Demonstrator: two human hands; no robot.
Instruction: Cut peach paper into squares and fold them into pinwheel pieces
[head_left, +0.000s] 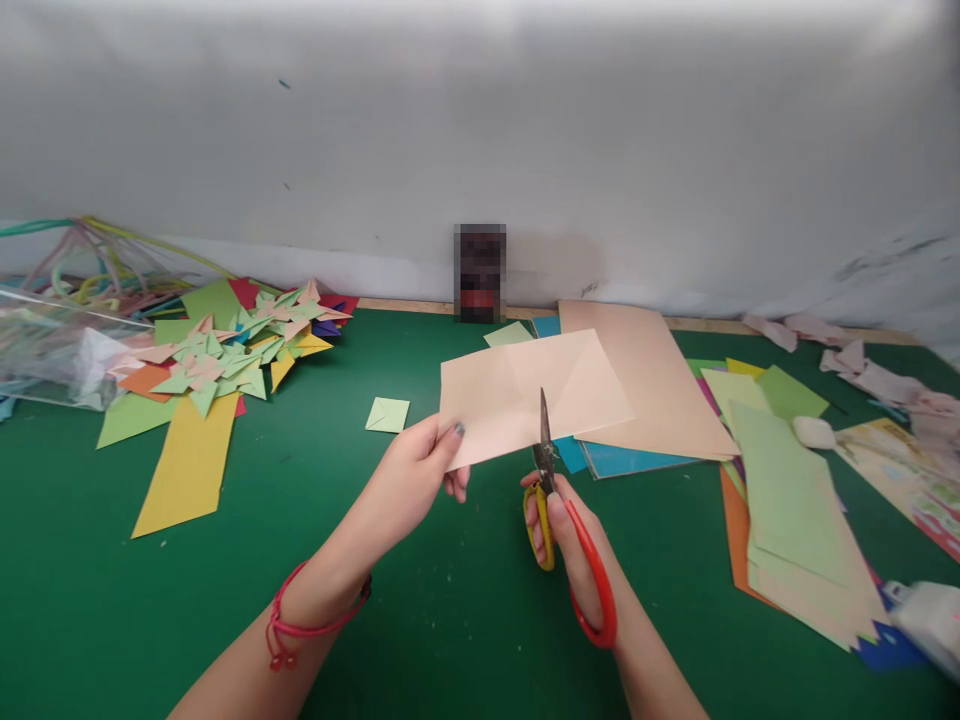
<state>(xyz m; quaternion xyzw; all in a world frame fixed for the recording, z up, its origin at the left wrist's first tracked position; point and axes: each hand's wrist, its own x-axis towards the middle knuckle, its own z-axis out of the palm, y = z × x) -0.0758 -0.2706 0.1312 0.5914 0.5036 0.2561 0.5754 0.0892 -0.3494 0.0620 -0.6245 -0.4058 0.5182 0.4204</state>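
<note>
Bag (45, 375): clear plastic, far L.
Paper stars (206, 365): folded, heaped nr bag; yellow strip (187, 470) below.
Green square (388, 415): small, folded, flat on green table (300, 610).
L hand (412, 470): clamped on peach sheet's near L corner, thumb on top.
Peach sheet (506, 400): ctr, held betw. L hand & blades, creased twd R end.
Scissors (547, 468): blade across sheet's lower edge; can't tell if paper's betw. blades.
R hand (577, 550): wrapped round both handles.
Large sheet (637, 370): peach too, behind, R of ctr.
Paper stack (787, 490): mostly pale green on top, far R.
Cut: prob. lining up, nr crease; no slit visible.
Next snip: calls for steady L grip, blades astride edge, aimed along crease, I'd guess; large sheet kept out of bite.
</note>
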